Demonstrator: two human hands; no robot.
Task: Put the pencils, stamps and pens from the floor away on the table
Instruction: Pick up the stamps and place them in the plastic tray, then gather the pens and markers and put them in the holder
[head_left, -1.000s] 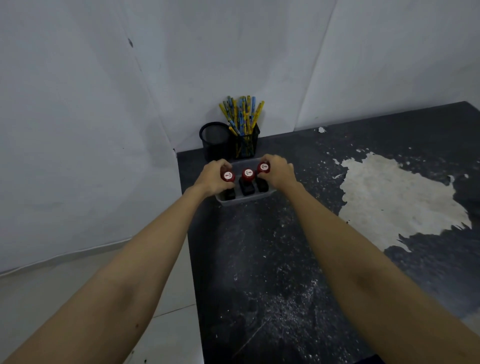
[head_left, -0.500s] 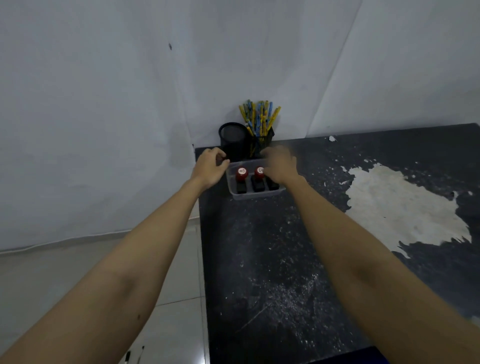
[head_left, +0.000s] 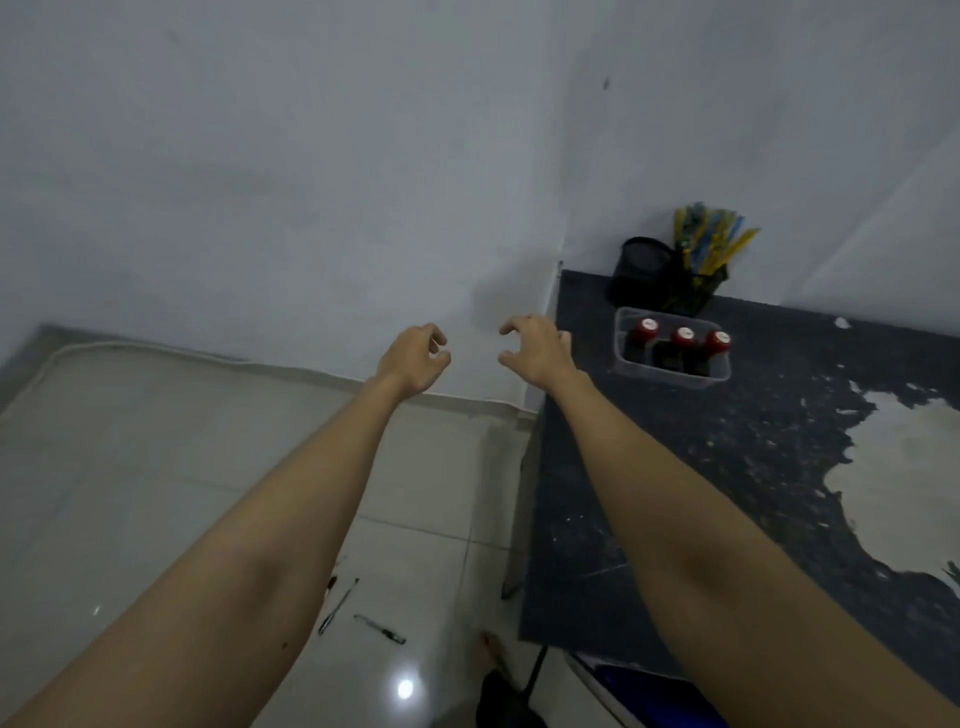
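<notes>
Both hands have left the tray (head_left: 670, 371) and swung left: left hand (head_left: 413, 358) and right hand (head_left: 535, 345) hang empty, fingers loosely curled. Stamps (head_left: 680, 340) stand in the tray; pens (head_left: 358, 613) remain on the floor (head_left: 130, 467), probably next.

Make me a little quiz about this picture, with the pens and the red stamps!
1. How many red-topped stamps stand in the clear tray?
2. True or false: the left hand and right hand hold nothing.
3. Where do the pens lie: A) on the floor, B) on the table, C) in the round black cup?

Key: 1) three; 2) true; 3) A.
</notes>
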